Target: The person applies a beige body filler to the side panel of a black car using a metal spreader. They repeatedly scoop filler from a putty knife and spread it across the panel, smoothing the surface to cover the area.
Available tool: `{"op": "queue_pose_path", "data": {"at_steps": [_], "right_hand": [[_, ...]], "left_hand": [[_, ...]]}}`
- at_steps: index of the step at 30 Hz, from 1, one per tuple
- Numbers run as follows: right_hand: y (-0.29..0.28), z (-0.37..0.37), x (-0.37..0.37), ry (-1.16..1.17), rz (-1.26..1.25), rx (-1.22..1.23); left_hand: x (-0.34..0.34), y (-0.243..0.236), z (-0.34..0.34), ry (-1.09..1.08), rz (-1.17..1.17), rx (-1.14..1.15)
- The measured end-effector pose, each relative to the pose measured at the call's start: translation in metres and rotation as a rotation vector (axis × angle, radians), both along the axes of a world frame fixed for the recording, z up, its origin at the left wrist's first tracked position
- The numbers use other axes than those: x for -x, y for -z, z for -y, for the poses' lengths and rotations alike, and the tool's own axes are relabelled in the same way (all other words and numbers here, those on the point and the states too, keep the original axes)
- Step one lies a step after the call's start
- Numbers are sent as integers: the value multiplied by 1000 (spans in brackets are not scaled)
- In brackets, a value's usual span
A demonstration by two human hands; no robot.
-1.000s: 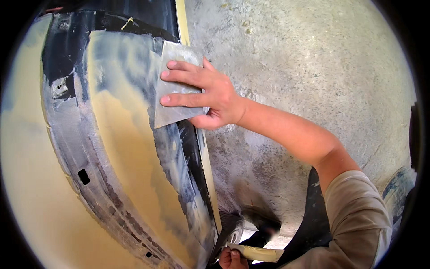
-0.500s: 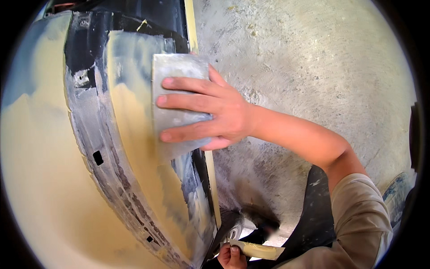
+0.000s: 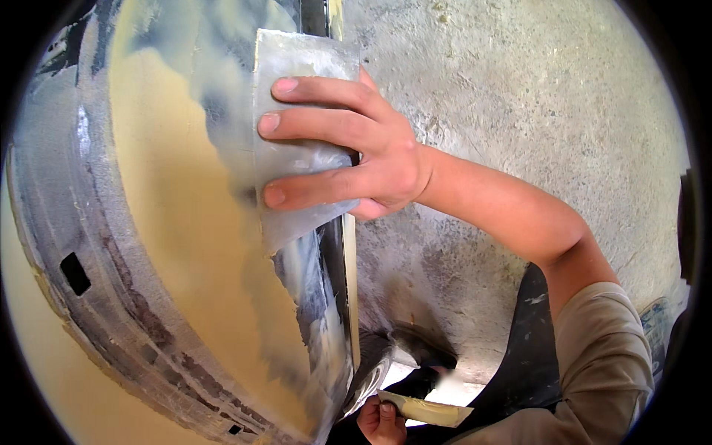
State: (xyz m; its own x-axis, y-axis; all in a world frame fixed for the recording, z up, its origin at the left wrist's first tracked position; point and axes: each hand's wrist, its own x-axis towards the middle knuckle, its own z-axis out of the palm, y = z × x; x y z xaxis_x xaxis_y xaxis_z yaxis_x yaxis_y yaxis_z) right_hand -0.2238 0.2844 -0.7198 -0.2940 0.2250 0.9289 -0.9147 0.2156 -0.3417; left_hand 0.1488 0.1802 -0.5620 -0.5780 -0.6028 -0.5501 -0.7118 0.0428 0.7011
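Note:
My right hand [image 3: 386, 152] grips a wide, translucent grey spreader sheet [image 3: 297, 167]. Three fingers lie spread across its face, while the thumb and little finger are tucked behind its right side. The sheet's left part lies over a curved vehicle body panel, coated with yellow filler [image 3: 170, 163] and patchy grey-blue. Down at the bottom edge, my left hand [image 3: 382, 424] pinches the end of a flat blade [image 3: 430, 411] smeared with pale yellow paste. Whatever lies directly under the grey sheet is hidden.
A bare, scuffed grey strip [image 3: 111, 245] with a dark square hole [image 3: 75, 274] curves along the panel's left. Yellowish tape-like trim [image 3: 351, 297] follows the right edge. Rough concrete floor [image 3: 519, 96] spreads beyond, and part of a wheel [image 3: 367, 378] shows below.
My right hand and the grey sheet have moved upward in view. The panel appears shifted left and larger, with the holed strip nearer the left rim. My left hand has barely moved.

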Motion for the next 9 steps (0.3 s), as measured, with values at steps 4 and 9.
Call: {"op": "queue_pose_path", "data": {"at_steps": [4, 9], "right_hand": [[17, 2, -7, 14, 45, -32], [26, -13, -11, -34, 28, -163]], "left_hand": [[-8, -1, 6, 13, 22, -20], [-13, -1, 6, 7, -1, -53]]}}
